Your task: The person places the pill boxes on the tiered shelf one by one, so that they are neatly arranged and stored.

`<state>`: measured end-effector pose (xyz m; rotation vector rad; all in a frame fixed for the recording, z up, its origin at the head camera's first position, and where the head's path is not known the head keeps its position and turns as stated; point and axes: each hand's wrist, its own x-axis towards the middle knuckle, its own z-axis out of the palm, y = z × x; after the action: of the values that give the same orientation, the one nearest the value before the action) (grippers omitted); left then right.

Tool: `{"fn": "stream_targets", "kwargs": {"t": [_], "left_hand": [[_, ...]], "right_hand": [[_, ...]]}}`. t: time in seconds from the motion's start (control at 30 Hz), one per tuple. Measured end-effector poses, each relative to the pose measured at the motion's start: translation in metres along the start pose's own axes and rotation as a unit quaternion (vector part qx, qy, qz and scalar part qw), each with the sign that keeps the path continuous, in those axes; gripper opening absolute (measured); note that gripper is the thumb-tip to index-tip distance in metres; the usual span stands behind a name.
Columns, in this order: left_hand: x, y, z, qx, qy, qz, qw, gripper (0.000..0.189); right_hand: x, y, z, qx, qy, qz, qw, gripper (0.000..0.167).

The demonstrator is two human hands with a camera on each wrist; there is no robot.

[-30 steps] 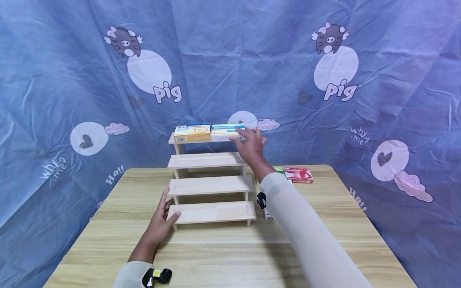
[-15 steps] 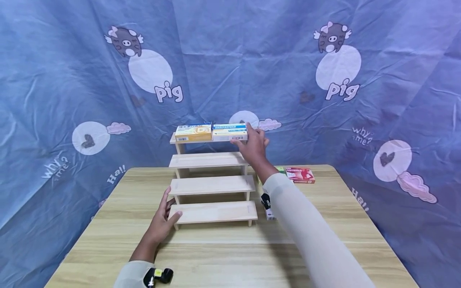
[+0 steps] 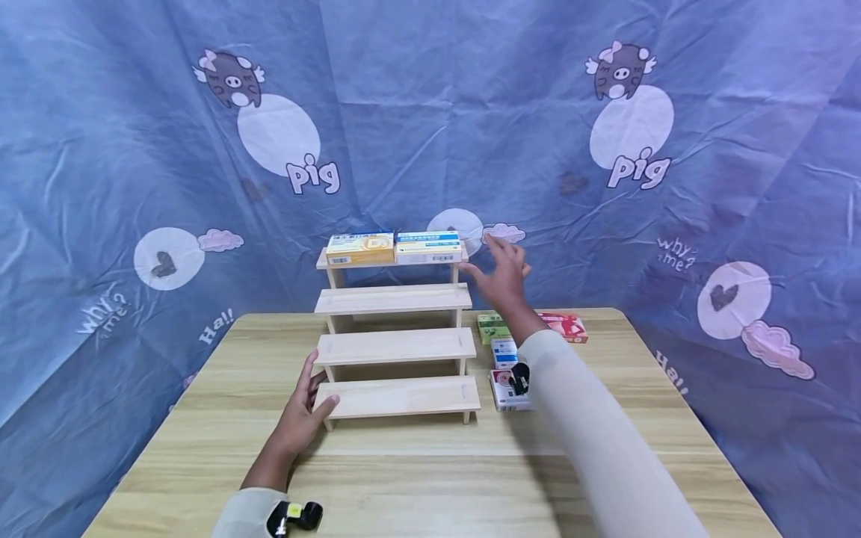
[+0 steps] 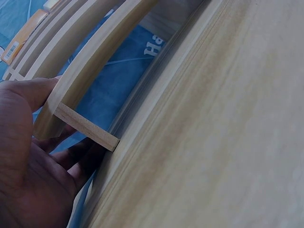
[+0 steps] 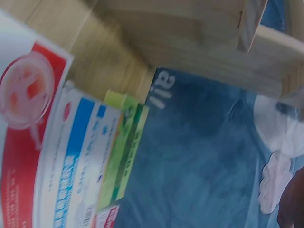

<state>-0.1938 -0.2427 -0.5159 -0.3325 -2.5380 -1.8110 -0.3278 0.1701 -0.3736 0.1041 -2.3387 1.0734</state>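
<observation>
A stepped wooden display rack stands on the table. My left hand holds the left end of its lowest step, thumb on top; in the left wrist view its fingers reach beneath the board. On the top step lie an orange-and-white medicine box and, right beside it, a blue-and-white medicine box. My right hand hangs just right of the top step with thumb and fingers spread and nothing between them. Only a bit of that hand shows at the right wrist view's edge.
Right of the rack lie a green box, a white-and-blue box, a red-and-white box and a red box, partly covered by my right arm. A blue printed curtain hangs behind the table.
My right hand has let go of the blue-and-white medicine box and moved right, off the top step. That box has shifted slightly rightward. My left hand has stayed on the rack.
</observation>
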Motion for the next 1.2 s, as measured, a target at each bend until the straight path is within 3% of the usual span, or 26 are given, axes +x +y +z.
{"fn": "stream_targets", "kwargs": {"t": [0.27, 0.83, 1.2], "left_hand": [[-0.002, 0.001, -0.001, -0.009, -0.003, 0.001, 1.0000, 0.097], [-0.001, -0.003, 0.000, 0.008, 0.001, 0.009, 0.9999, 0.097], [0.001, -0.006, 0.000, 0.001, -0.001, 0.009, 1.0000, 0.098]], "right_hand": [[-0.008, 0.025, -0.011, 0.003, 0.015, 0.045, 0.9989, 0.080], [-0.031, 0.062, -0.032, 0.026, 0.019, 0.095, 0.9949, 0.078], [-0.056, 0.086, -0.053, 0.041, 0.027, 0.157, 0.9863, 0.080]]}}
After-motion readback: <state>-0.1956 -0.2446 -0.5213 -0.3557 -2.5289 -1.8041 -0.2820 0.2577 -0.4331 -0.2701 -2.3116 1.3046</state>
